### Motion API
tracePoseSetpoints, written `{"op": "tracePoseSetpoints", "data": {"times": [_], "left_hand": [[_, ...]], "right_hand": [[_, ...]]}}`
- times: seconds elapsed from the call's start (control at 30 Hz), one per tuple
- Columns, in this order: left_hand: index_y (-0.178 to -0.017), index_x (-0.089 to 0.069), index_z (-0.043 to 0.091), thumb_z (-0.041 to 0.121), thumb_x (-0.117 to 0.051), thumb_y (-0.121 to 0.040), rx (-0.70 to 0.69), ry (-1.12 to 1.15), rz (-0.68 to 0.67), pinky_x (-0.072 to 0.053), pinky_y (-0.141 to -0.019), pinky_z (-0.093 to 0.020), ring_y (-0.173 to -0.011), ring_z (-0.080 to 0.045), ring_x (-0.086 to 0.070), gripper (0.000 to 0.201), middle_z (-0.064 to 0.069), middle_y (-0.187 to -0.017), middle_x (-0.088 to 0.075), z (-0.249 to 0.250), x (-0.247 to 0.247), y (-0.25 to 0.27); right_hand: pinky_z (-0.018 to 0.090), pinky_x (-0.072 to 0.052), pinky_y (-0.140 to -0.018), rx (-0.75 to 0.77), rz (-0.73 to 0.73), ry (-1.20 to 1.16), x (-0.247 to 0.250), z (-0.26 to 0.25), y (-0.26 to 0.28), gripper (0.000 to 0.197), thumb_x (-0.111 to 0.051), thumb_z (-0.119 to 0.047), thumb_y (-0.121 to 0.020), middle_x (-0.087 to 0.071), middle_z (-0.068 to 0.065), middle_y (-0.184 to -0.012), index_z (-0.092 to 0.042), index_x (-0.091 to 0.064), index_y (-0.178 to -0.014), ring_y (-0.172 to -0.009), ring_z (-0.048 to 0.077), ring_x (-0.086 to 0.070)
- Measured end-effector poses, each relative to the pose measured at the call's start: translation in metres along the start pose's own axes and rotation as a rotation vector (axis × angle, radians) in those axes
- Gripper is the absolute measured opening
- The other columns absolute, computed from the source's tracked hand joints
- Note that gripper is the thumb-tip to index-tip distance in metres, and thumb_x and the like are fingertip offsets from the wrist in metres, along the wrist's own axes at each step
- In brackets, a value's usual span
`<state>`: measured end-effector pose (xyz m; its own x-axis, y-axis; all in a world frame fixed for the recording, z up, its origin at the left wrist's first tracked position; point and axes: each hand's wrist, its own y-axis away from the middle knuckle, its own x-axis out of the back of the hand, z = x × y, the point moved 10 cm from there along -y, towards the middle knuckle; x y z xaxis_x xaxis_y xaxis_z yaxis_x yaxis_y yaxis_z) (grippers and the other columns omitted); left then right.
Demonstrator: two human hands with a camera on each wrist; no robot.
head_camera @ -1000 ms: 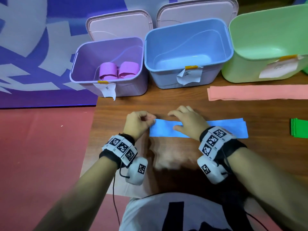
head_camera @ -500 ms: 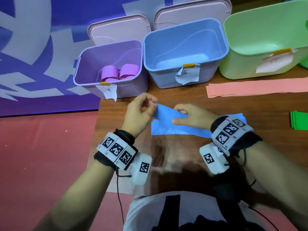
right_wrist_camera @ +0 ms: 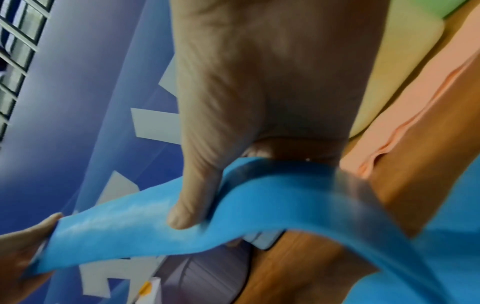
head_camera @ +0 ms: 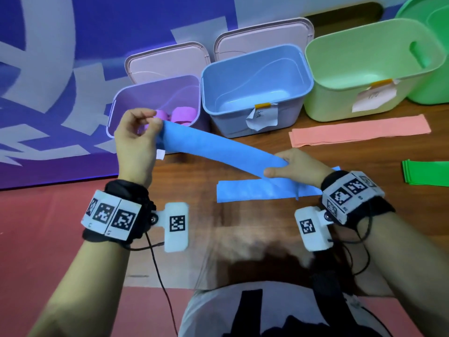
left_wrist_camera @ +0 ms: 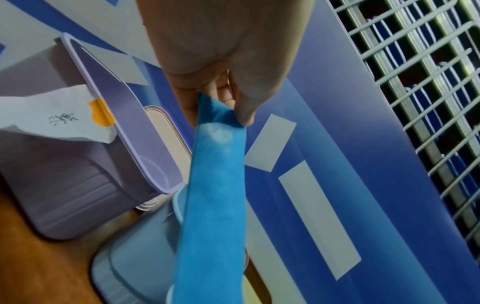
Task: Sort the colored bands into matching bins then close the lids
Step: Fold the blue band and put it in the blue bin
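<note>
Lifted off the table since the earlier frames, the blue band now stretches in the air between both hands. Left hand pinches its end between thumb and fingertips, raised in front of the purple bin. Right hand holds it lower down, thumb on top, above a second blue band lying flat. Blue bin stands open behind.

Blue band, blue bin at 12 o'clock, purple bin at 11, green bin at 1; pink bands, green bands; brown counter.
</note>
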<state>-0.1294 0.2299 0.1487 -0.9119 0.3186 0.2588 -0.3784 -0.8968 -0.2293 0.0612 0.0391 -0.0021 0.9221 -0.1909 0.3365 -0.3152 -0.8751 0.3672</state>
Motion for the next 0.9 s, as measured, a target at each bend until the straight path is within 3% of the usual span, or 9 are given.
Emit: {"op": "tracePoseSetpoints", "data": {"times": [0.07,0.13,0.2,0.27,0.4,0.47,0.53,0.63,0.9], "left_hand": [[-0.083,-0.054,0.023,-0.002,-0.053,-0.089,-0.034,0.023,-0.016,-0.04,-0.072,-0.008,-0.069,0.009,-0.051,0.026,0.01,-0.078,-0.053,0.014,0.001,-0.002],[-0.084,-0.057,0.024,0.004,-0.057,-0.087,-0.047,0.06,-0.085,-0.041,-0.07,-0.011,-0.071,0.006,-0.051,0.02,0.013,-0.077,-0.055,0.027,-0.004,-0.003],[-0.081,-0.063,0.03,0.016,-0.064,-0.08,-0.013,0.131,-0.208,-0.042,-0.07,-0.015,-0.073,-0.001,-0.052,0.014,0.017,-0.074,-0.058,0.039,-0.017,-0.003],[-0.076,-0.066,0.031,0.023,-0.066,-0.075,-0.011,0.164,-0.356,-0.042,-0.068,-0.017,-0.072,-0.004,-0.051,0.008,0.016,-0.074,-0.059,0.053,-0.031,0.0],[-0.081,-0.057,0.021,0.011,-0.059,-0.08,-0.113,0.071,-0.523,-0.043,-0.065,-0.014,-0.066,0.0,-0.051,0.01,0.019,-0.07,-0.06,0.087,-0.042,0.004],[-0.079,-0.057,0.022,0.01,-0.059,-0.08,-0.152,0.046,-0.491,-0.042,-0.067,-0.017,-0.067,-0.003,-0.049,0.013,0.019,-0.07,-0.061,0.099,-0.03,-0.002],[-0.077,-0.057,0.024,0.007,-0.059,-0.08,-0.201,0.056,-0.416,-0.043,-0.068,-0.015,-0.068,-0.002,-0.05,0.017,0.021,-0.072,-0.062,0.111,-0.013,-0.011],[-0.077,-0.056,0.023,0.003,-0.06,-0.08,-0.258,0.08,-0.339,-0.043,-0.069,-0.012,-0.07,0.005,-0.054,0.02,0.022,-0.07,-0.062,0.131,0.008,-0.02],[-0.081,-0.055,0.023,0.011,-0.055,-0.092,0.131,0.301,-0.212,-0.044,-0.053,-0.015,-0.064,-0.003,-0.054,0.017,0.01,-0.074,-0.056,0.107,0.053,-0.036]], "right_hand": [[0.015,-0.028,-0.051,0.032,-0.009,0.109,-0.003,-0.017,0.001,0.037,-0.07,-0.025,-0.082,-0.037,-0.003,-0.059,-0.014,-0.042,-0.06,-0.05,0.003,-0.035],[0.022,-0.041,-0.074,0.05,-0.022,0.254,-0.008,-0.037,-0.001,0.018,-0.071,-0.027,-0.08,-0.057,-0.003,-0.086,-0.017,-0.059,-0.088,-0.081,0.007,-0.053],[0.02,-0.035,-0.089,0.114,-0.005,0.316,-0.011,-0.067,-0.002,0.056,-0.07,-0.026,-0.08,-0.047,-0.006,-0.125,-0.022,-0.045,-0.131,-0.114,0.009,-0.046],[0.01,-0.027,-0.091,0.285,0.063,0.213,-0.011,-0.115,0.003,0.072,-0.069,-0.019,-0.081,-0.035,-0.01,-0.136,-0.023,-0.031,-0.142,-0.121,0.001,-0.035],[0.011,-0.036,-0.096,0.509,0.054,0.052,-0.025,-0.188,0.013,0.052,-0.069,-0.014,-0.079,-0.049,-0.007,-0.126,-0.013,-0.05,-0.128,-0.11,0.001,-0.046],[0.025,-0.047,-0.084,0.481,0.034,-0.066,-0.031,-0.2,0.012,0.025,-0.064,-0.013,-0.081,-0.063,0.005,-0.106,-0.009,-0.062,-0.105,-0.089,0.01,-0.057],[0.019,-0.045,-0.065,0.434,0.01,-0.163,-0.039,-0.21,0.013,0.006,-0.062,-0.016,-0.082,-0.063,0.01,-0.085,-0.015,-0.062,-0.088,-0.07,0.007,-0.053],[0.029,-0.039,-0.07,0.402,0.051,-0.184,-0.043,-0.221,0.016,0.025,-0.063,-0.028,-0.079,-0.061,0.026,-0.079,-0.004,-0.059,-0.083,-0.074,0.013,-0.048],[0.017,-0.046,-0.065,0.402,0.239,-0.238,-0.031,-0.245,0.044,0.017,-0.059,-0.01,-0.088,-0.067,-0.01,-0.064,-0.021,-0.062,-0.075,-0.064,0.003,-0.058]]}}
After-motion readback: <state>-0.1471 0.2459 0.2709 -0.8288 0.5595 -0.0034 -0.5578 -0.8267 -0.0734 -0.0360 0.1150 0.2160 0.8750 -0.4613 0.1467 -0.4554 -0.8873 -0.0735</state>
